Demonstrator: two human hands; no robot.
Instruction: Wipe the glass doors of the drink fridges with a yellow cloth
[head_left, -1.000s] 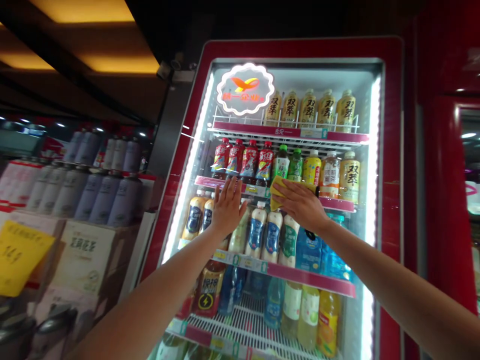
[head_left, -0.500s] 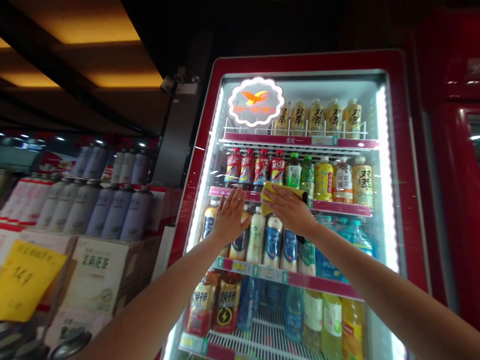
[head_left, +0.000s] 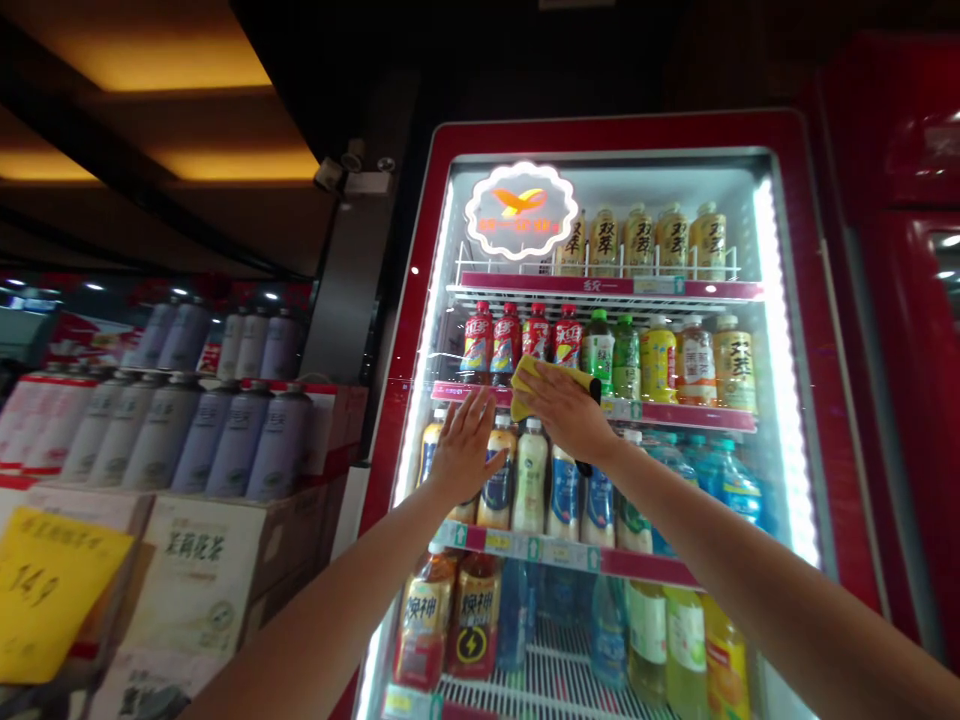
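A tall drinks fridge (head_left: 821, 420) with a red frame and lit glass door stands in front of me. My right hand (head_left: 566, 405) presses a yellow cloth (head_left: 523, 385) with a dark edge flat against the glass, over the second shelf of bottles. To its left my left hand (head_left: 463, 452) lies on or close to the glass, fingers spread, with nothing in it. Behind the glass are red-capped bottles (head_left: 477, 340), a green tea bottle (head_left: 598, 350) and white-capped bottles (head_left: 530, 475). A glowing scalloped sign (head_left: 521, 212) shows at the upper left of the door.
At the left, stacked boxes (head_left: 195, 560) carry rows of grey and lilac cans (head_left: 279, 440). A yellow price card (head_left: 52, 590) hangs in front of them. Another red cabinet (head_left: 892, 330) stands to the right, and a dark pillar (head_left: 349, 270) rises behind the boxes.
My right hand and the yellow cloth have slid a little leftward across the glass. The left hand stays in nearly the same spot on the door. The camera view has shifted slightly.
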